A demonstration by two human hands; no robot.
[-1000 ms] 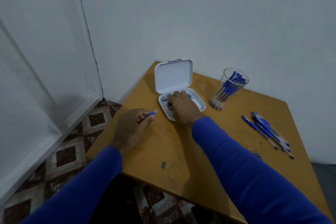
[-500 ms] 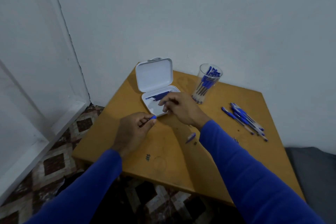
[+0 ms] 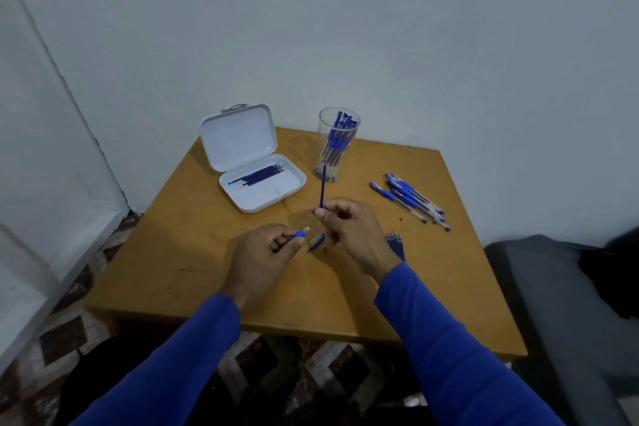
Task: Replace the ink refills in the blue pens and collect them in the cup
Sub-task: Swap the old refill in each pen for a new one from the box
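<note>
head view: right hand (image 3: 349, 230) pinches a blue refill (image 3: 323, 185) upright, tip up, above the wooden table (image 3: 193, 252). left hand (image 3: 266, 252) grips a pen part (image 3: 300, 234), blue end poking out past the fingertips. small pen piece (image 3: 316, 241) lies on the table between both hands. white case (image 3: 256, 169) open, refills inside. clear cup (image 3: 336, 145) behind holds blue pens. loose pens (image 3: 409, 199) lie right of the cup.
</note>
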